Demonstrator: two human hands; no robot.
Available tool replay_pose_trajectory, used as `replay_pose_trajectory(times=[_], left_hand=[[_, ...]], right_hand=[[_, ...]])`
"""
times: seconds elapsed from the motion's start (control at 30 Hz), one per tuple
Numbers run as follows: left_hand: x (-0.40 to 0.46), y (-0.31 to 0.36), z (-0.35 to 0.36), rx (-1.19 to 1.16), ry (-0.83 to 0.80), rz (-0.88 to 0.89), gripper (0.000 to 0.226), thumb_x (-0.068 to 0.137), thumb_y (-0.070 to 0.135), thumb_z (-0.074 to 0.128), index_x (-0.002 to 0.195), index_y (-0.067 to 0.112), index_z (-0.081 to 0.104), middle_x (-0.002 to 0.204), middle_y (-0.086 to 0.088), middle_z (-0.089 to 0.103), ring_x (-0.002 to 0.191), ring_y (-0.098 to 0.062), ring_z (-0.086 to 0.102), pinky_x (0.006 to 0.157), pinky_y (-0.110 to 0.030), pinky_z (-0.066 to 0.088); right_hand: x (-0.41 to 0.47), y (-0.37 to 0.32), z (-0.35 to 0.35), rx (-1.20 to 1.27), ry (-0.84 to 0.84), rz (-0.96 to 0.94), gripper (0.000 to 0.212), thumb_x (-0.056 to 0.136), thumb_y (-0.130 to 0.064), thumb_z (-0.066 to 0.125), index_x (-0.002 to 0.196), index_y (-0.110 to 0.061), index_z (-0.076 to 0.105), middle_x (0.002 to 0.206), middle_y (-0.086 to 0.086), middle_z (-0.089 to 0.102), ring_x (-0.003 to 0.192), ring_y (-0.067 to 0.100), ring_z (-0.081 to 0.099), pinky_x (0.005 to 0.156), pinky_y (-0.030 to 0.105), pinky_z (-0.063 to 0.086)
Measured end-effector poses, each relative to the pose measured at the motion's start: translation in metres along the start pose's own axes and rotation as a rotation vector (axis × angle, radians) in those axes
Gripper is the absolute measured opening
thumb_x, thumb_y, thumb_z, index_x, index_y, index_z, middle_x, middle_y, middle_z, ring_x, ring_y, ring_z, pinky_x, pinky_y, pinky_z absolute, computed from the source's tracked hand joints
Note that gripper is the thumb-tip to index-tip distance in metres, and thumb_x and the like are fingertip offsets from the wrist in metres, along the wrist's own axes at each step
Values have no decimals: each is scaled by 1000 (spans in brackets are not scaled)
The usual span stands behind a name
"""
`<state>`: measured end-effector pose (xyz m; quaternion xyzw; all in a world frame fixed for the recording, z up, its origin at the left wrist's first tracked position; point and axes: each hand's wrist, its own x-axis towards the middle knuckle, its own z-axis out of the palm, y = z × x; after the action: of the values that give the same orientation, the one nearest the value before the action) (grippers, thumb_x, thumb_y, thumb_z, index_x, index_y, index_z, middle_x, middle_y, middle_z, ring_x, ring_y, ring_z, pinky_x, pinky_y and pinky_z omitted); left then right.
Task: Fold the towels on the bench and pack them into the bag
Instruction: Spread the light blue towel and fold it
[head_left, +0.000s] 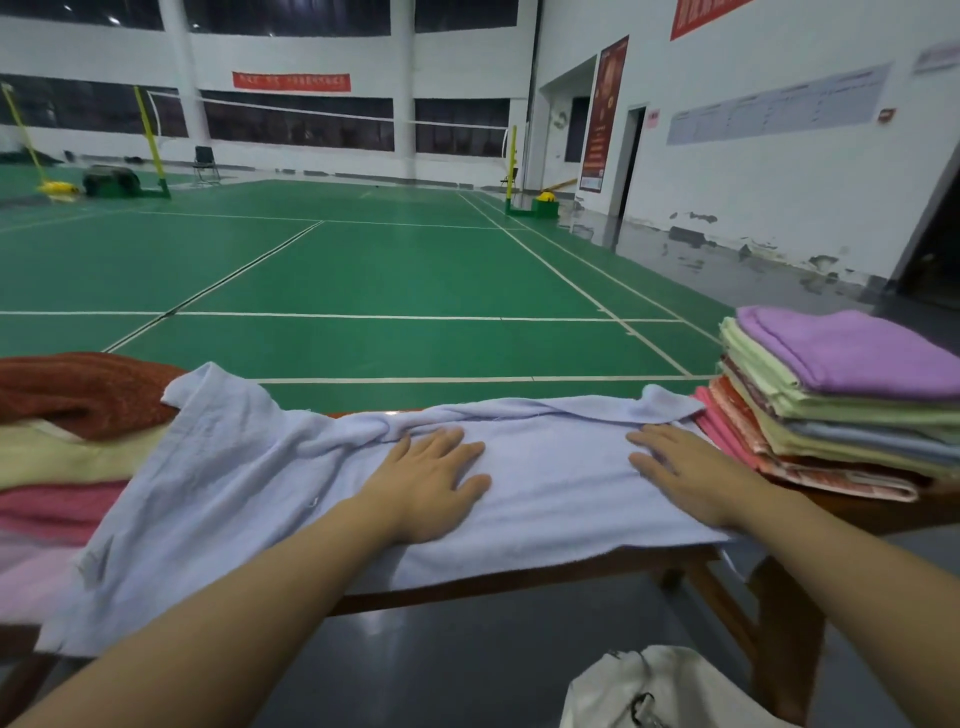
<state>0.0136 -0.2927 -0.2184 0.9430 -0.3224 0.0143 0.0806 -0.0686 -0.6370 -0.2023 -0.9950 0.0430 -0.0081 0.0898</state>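
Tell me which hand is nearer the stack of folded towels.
Right. The right hand lies flat on the light blue towel just beside the folded stack; the left hand presses the towel's middle, farther away.

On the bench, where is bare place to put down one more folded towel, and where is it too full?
Little bare bench shows: only a strip at the right end, in front of the folded stack. The light blue towel covers the middle, with the left hand and right hand flat on it. The unfolded pile crowds the left end.
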Motion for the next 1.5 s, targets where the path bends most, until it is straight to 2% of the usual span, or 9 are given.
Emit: replay_pose_trajectory(times=[0.1, 0.23, 0.43, 0.6, 0.73, 0.9, 1.03, 1.2, 1.5], left_hand=[[-7, 7, 0, -16, 17, -11, 59, 103, 58, 28, 157, 35, 26, 167, 4, 16, 153, -18, 14, 124, -44, 7], [-9, 23, 4, -9, 59, 9, 59, 101, 59, 31, 154, 35, 30, 164, 2, 23, 149, -21, 21, 121, -44, 15], [-10, 43, -1, -259, 113, 235, 43, 97, 44, 51, 137, 27, 58, 141, 1, 56, 128, -20, 48, 110, -38, 36], [-3, 2, -18, -254, 383, 14, 24, 100, 31, 54, 118, 21, 65, 117, -5, 61, 110, -25, 54, 98, -36, 42], [-9, -41, -19, -14, 343, -223, 31, 100, 40, 47, 124, 21, 57, 121, -7, 54, 112, -30, 49, 97, -41, 41], [-13, -85, -27, 59, 370, -204, 25, 100, 28, 46, 121, 19, 55, 120, -6, 59, 110, -33, 56, 90, -42, 46], [1, -105, -60, 300, 150, -339, 26, 102, 44, 39, 98, 22, 53, 111, -7, 67, 104, -32, 64, 83, -37, 48], [5, -129, -77, 342, -45, -432, 57, 101, 64, 28, 95, 19, 63, 116, -15, 67, 108, -34, 63, 87, -40, 49], [5, -141, -88, -59, 218, -338, 42, 95, 58, 55, 84, 18, 48, 83, -4, 57, 81, -31, 54, 69, -37, 40]], right_hand=[[-15, 5, -9, -99, -11, -5, 52, 101, -63, 33, 146, -39, 44, 150, -19, 39, 137, 8, 39, 112, 35, 36], [-1, -6, -15, -186, 237, 94, 48, 93, -68, 26, 93, -32, 58, 107, -5, 62, 96, 19, 58, 81, 38, 49], [16, -58, 16, 120, 283, -55, 36, 102, -40, 43, 75, -20, 58, 93, 5, 62, 91, 26, 57, 85, 43, 45], [35, -71, 29, 52, 354, 169, 45, 101, -50, 35, 107, -20, 68, 121, 10, 61, 115, 33, 52, 96, 48, 45], [46, -69, 24, -14, 317, 296, 53, 102, -58, 31, 125, -22, 61, 136, 12, 50, 128, 34, 43, 104, 49, 41], [53, -61, 22, -21, 212, 267, 64, 100, -66, 25, 153, -31, 33, 161, 1, 28, 142, 36, 29, 114, 50, 28], [70, -59, 10, -54, 68, 261, 81, 85, -78, 7, 152, -38, 32, 158, -4, 40, 140, 37, 31, 113, 54, 30], [86, -88, 9, 50, 151, 270, 61, 98, -70, 21, 148, -40, 40, 156, -2, 42, 139, 34, 36, 112, 49, 28], [103, -80, 31, -48, 20, 235, 81, 88, -84, 10, 158, -43, 14, 169, -14, 6, 155, 32, 5, 116, 70, 6]])
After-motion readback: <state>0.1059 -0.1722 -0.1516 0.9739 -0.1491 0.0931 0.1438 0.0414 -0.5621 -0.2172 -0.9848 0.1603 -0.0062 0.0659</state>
